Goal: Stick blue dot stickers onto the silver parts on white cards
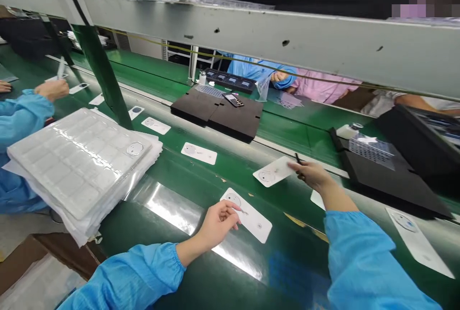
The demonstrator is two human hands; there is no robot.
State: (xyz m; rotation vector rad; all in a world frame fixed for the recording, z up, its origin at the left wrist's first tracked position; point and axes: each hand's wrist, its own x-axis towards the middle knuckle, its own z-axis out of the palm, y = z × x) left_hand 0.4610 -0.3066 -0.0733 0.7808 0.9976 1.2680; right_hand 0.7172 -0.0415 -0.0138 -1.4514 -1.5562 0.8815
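Note:
My left hand [218,222] rests on the green conveyor belt [168,176], its fingers curled on the near end of a white rectangular card [253,219] with a round ring printed at one end. My right hand [312,174] reaches further out and pinches the edge of a second white card [273,172], lifted slightly off the belt, together with a thin dark tool [298,158]. Both arms wear blue sleeves.
A stack of clear blister trays [77,161] sits at the left. More white cards [199,152] lie along the belt. Black trays [219,111] stand across the belt, another black tray [388,176] at right. Co-workers' blue sleeves show at left [21,109] and opposite [258,71].

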